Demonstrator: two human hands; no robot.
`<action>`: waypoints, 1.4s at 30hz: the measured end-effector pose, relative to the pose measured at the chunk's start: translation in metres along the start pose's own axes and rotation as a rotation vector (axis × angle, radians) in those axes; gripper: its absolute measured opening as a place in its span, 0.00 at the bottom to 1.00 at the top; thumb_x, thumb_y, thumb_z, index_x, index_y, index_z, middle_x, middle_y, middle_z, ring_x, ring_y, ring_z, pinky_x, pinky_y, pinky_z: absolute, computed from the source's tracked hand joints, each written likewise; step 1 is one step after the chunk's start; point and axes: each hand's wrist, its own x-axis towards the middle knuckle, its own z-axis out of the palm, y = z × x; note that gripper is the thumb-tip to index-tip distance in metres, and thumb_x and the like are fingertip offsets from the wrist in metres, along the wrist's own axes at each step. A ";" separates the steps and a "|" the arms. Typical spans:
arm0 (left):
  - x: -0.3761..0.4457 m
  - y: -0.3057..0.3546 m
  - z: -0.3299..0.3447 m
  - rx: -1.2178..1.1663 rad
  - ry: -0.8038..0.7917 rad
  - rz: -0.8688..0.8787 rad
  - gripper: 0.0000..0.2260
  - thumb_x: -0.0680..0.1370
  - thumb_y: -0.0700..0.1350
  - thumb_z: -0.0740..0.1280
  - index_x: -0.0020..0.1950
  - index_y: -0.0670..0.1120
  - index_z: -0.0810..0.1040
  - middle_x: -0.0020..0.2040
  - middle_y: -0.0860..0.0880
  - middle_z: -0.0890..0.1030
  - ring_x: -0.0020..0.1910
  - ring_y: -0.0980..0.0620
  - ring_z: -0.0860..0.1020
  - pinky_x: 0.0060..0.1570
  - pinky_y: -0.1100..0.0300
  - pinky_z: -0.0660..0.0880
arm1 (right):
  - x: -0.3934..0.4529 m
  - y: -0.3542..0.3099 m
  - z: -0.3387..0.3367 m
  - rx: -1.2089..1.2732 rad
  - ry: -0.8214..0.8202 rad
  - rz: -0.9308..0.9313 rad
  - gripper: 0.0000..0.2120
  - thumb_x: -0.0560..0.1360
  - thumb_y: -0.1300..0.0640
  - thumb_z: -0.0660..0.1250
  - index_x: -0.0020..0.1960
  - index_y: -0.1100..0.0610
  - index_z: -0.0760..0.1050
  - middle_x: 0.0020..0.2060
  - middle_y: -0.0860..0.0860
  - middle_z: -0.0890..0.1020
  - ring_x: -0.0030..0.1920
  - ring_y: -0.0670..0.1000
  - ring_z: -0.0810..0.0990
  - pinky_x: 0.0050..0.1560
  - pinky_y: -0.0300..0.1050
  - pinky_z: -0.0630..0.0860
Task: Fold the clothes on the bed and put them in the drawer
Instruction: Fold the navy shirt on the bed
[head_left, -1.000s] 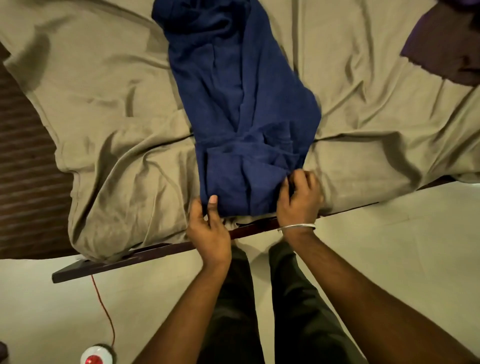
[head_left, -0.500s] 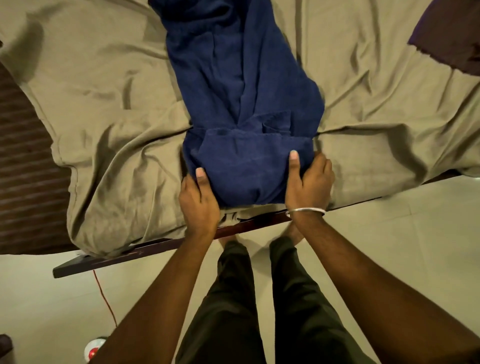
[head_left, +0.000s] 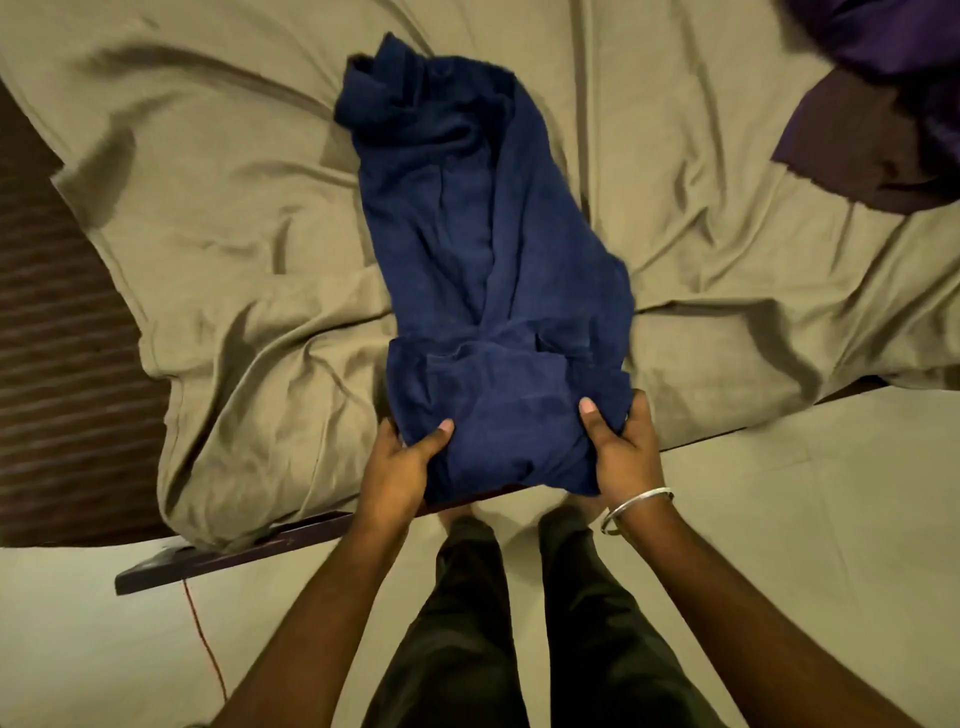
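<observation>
One navy garment (head_left: 483, 291) lies lengthwise on the bed, its near end gripped at the mattress edge by two hands, the left hand (head_left: 400, 462) and right hand (head_left: 621, 452), thumbs on top. One purple cloth (head_left: 883, 119) sits far right on the rumpled tan sheet (head_left: 218, 234); pale floor (head_left: 810, 509) below.

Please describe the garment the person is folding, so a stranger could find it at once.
On the bed sheet, look to the near edge. The navy garment lies lengthwise there, its near end gripped by the left hand and right hand. The other garment, far right, is purple and untouched.
</observation>
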 end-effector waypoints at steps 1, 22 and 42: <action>-0.004 0.004 -0.005 0.017 0.027 -0.002 0.29 0.75 0.49 0.73 0.73 0.50 0.65 0.68 0.49 0.74 0.58 0.49 0.74 0.57 0.50 0.75 | -0.003 -0.008 -0.004 -0.008 -0.043 0.001 0.16 0.77 0.58 0.70 0.59 0.48 0.67 0.54 0.46 0.80 0.55 0.48 0.80 0.52 0.36 0.76; 0.068 0.094 0.026 0.318 0.325 0.546 0.27 0.75 0.53 0.73 0.69 0.43 0.71 0.61 0.44 0.74 0.60 0.46 0.74 0.60 0.52 0.71 | 0.076 -0.104 0.054 -0.399 0.309 -0.197 0.26 0.77 0.40 0.65 0.66 0.57 0.73 0.57 0.58 0.76 0.54 0.58 0.77 0.55 0.52 0.74; 0.066 0.066 0.016 -0.002 0.623 0.360 0.11 0.83 0.44 0.61 0.61 0.39 0.75 0.58 0.41 0.76 0.55 0.45 0.76 0.57 0.54 0.73 | 0.068 -0.034 0.060 -0.323 0.460 -0.421 0.24 0.80 0.40 0.55 0.48 0.62 0.75 0.45 0.51 0.73 0.41 0.50 0.72 0.46 0.44 0.69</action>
